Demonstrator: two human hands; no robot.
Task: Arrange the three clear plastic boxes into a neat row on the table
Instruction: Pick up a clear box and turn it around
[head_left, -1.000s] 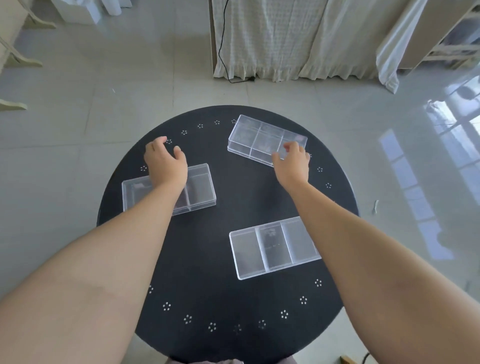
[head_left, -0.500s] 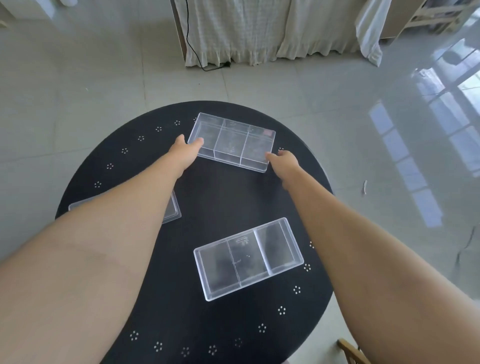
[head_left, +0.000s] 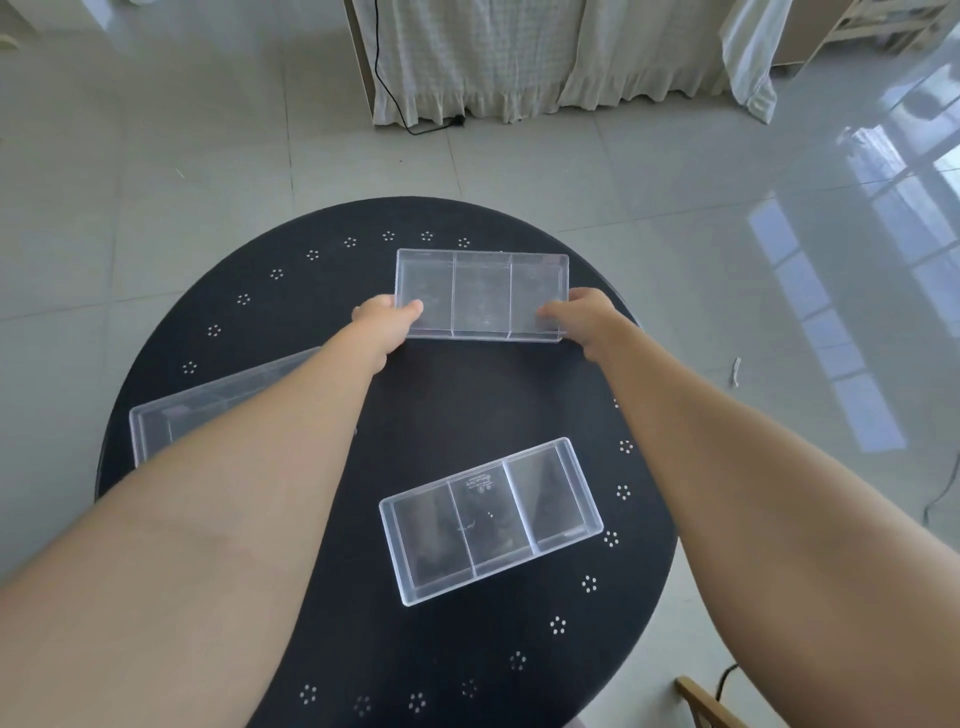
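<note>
Fingers of both hands gripped the far clear plastic box by its 2 short ends: the left hand pinched the near-left corner, its thumb lying inside the left compartment, and the right hand clasped the near-right corner with its fingers curled over the wall. That box lay between the 2 hands, squared to the viewer, on the far half of the round black table.

Going from near to far, the near clear plastic box sat tilted between the forearms, touched by neither hand, its 3 compartments plainly visible. The left clear plastic box lay at the table's left edge, mostly hidden under the left forearm, so its dividers were hard to make out. Whether the gripped box rested on the table or was raised off it could not be told.

Counted: 3 clear boxes, 2 bare hands, 1 table ringed with small white dotted flowers. Beyond the table, pale floor tiles ran to a cream skirted cloth, with 1 black cable trailing down it.
</note>
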